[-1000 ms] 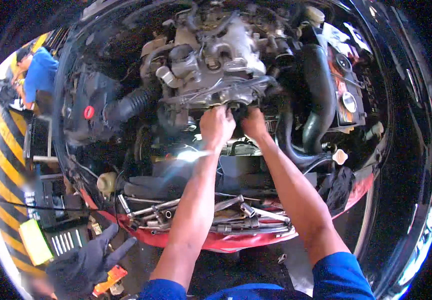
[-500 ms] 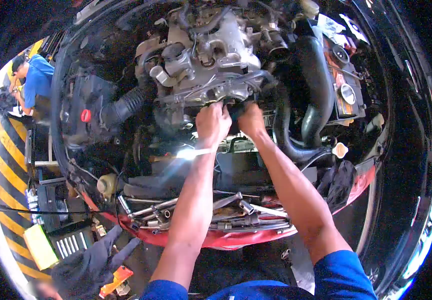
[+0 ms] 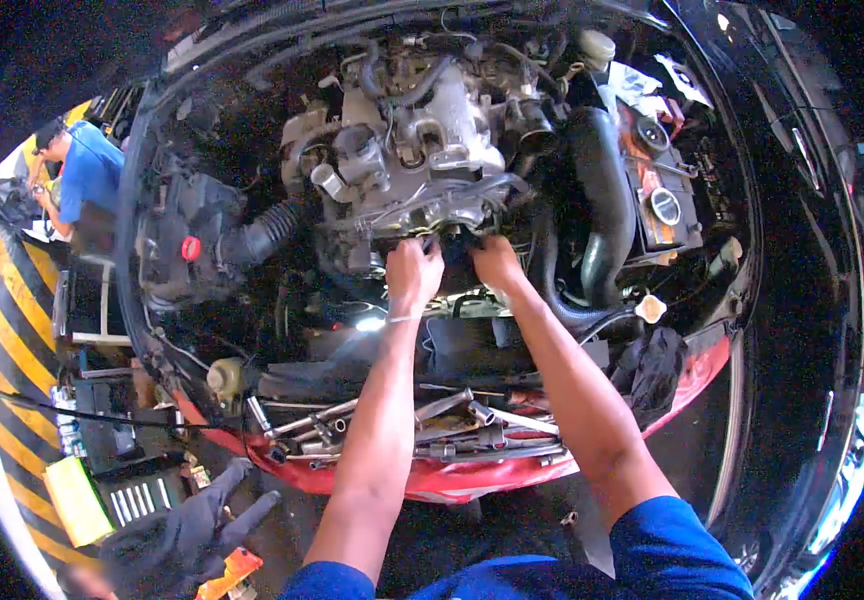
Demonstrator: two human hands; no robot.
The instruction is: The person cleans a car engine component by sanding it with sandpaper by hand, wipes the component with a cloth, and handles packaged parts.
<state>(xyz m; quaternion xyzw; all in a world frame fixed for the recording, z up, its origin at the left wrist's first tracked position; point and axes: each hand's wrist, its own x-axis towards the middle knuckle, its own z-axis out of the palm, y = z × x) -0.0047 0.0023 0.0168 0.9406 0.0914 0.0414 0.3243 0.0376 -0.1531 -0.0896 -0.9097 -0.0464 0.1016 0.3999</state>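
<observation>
Both hands reach down at the front of a car engine [image 3: 432,120]. My left hand [image 3: 414,275] is closed, its fingertips on a dark piece below the metal housing [image 3: 447,212]. Closed as well, my right hand [image 3: 497,265] sits just right of it, fingertips at the same dark area. What either hand grips is too dark and small to make out. A bright lamp [image 3: 370,324] shines below my left hand.
Wrenches and sockets [image 3: 442,425] lie along the red front edge [image 3: 472,482]. A thick black hose [image 3: 607,200] and a battery [image 3: 670,205] are at right. One person in blue [image 3: 92,170] is at far left; another in dark clothes [image 3: 167,540] is at lower left.
The view has shifted, so the engine's right-side parts sit further left. Both hands stay closed at the engine front, slightly lower in the picture.
</observation>
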